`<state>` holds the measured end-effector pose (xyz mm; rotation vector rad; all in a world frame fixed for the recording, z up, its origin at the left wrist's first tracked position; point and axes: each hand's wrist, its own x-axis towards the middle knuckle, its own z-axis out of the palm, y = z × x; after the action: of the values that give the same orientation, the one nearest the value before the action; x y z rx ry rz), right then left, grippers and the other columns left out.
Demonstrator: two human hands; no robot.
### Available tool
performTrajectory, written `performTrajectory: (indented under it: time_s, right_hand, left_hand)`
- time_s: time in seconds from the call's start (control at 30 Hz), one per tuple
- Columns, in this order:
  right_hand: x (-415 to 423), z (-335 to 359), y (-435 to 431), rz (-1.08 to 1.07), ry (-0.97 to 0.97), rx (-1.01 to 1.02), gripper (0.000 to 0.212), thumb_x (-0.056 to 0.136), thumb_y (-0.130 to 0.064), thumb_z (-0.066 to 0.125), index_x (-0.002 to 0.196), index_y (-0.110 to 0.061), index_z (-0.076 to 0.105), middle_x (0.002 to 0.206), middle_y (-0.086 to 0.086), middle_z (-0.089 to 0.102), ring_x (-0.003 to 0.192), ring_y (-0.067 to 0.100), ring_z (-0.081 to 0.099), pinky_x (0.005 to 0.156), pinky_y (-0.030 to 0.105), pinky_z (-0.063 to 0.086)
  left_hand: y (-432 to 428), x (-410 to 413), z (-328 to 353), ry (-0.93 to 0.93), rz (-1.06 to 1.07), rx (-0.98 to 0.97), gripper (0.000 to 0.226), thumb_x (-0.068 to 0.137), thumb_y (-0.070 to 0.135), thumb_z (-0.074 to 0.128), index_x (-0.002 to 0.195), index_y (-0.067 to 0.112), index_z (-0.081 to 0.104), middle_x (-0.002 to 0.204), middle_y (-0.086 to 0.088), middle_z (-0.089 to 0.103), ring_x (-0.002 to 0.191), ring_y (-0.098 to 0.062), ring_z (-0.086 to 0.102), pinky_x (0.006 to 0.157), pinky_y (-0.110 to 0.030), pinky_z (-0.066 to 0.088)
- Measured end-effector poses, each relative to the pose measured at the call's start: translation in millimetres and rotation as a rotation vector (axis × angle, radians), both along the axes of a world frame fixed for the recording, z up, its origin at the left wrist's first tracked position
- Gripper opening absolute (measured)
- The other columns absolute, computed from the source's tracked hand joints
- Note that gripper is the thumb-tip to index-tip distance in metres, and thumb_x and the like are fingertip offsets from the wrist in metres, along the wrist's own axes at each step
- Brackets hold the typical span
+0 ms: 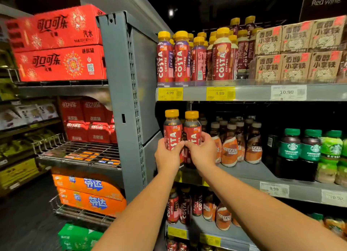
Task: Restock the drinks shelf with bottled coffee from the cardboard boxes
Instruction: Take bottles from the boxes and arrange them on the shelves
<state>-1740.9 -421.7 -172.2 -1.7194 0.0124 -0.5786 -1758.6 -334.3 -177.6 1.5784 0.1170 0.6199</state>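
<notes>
Two red-labelled Costa coffee bottles with yellow caps stand side by side at the left end of the middle shelf [262, 172]. My left hand [167, 157] grips the left bottle [172, 127] round its lower body. The right bottle [192, 128] is gripped the same way by my right hand [203, 150]. Both bottles are upright and their bases are hidden behind my hands. No cardboard box of coffee is in view near my hands.
Brown Nescafe bottles [230, 149] stand right of my hands, then green Starbucks bottles [292, 151]. More Costa bottles [181, 60] and brown latte cartons [298, 51] fill the top shelf. A grey upright post [129, 100] borders the left; red cola packs [60, 63] lie beyond.
</notes>
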Motion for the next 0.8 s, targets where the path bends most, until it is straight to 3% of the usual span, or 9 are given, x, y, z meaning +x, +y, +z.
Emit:
performTrajectory:
  time_s: [0.17, 0.4, 0.53, 0.73, 0.8]
  right_hand:
    - [21, -24, 5, -0.031, 0.047, -0.019, 0.044, 0.075, -0.024, 0.077, 0.115, -0.018, 0.059, 0.107, 0.002, 0.062, 0.094, 0.018, 0.061, 0.086, 0.038, 0.052]
    - [46, -29, 15, -0.015, 0.015, -0.064, 0.041, 0.077, -0.016, 0.075, 0.114, -0.017, 0.058, 0.106, 0.002, 0.062, 0.096, 0.018, 0.06, 0.085, 0.036, 0.05]
    - [56, -37, 20, -0.047, -0.015, 0.001, 0.037, 0.079, -0.014, 0.074, 0.113, -0.014, 0.06, 0.099, 0.002, 0.064, 0.087, 0.016, 0.062, 0.074, 0.027, 0.047]
    - [75, -38, 20, -0.001, 0.018, 0.089, 0.031, 0.084, -0.009, 0.07, 0.11, -0.016, 0.056, 0.087, 0.01, 0.068, 0.057, 0.015, 0.062, 0.051, 0.025, 0.051]
    - [82, -41, 17, 0.002, 0.039, 0.086, 0.03, 0.083, -0.009, 0.07, 0.109, -0.015, 0.056, 0.086, 0.008, 0.068, 0.057, 0.015, 0.062, 0.052, 0.026, 0.052]
  left_hand:
    - [6, 22, -33, 0.043, 0.044, 0.021, 0.028, 0.081, 0.026, 0.073, 0.103, 0.02, 0.056, 0.098, 0.001, 0.065, 0.089, -0.016, 0.062, 0.071, -0.027, 0.045]
    - [13, 50, -39, 0.09, 0.105, 0.087, 0.029, 0.083, 0.026, 0.07, 0.107, 0.017, 0.056, 0.102, 0.0, 0.061, 0.09, -0.016, 0.057, 0.073, -0.029, 0.041]
    - [17, 65, -33, 0.115, 0.137, 0.188, 0.033, 0.085, 0.026, 0.068, 0.112, 0.012, 0.055, 0.104, -0.003, 0.056, 0.087, -0.014, 0.052, 0.073, -0.029, 0.04]
    - [20, 82, -30, 0.172, 0.139, 0.247, 0.041, 0.087, 0.029, 0.066, 0.121, 0.011, 0.052, 0.113, -0.005, 0.056, 0.101, -0.021, 0.057, 0.081, -0.033, 0.044]
    - [21, 85, -34, 0.185, 0.13, 0.266, 0.041, 0.088, 0.029, 0.066, 0.121, 0.011, 0.051, 0.113, -0.005, 0.056, 0.102, -0.022, 0.057, 0.08, -0.031, 0.043]
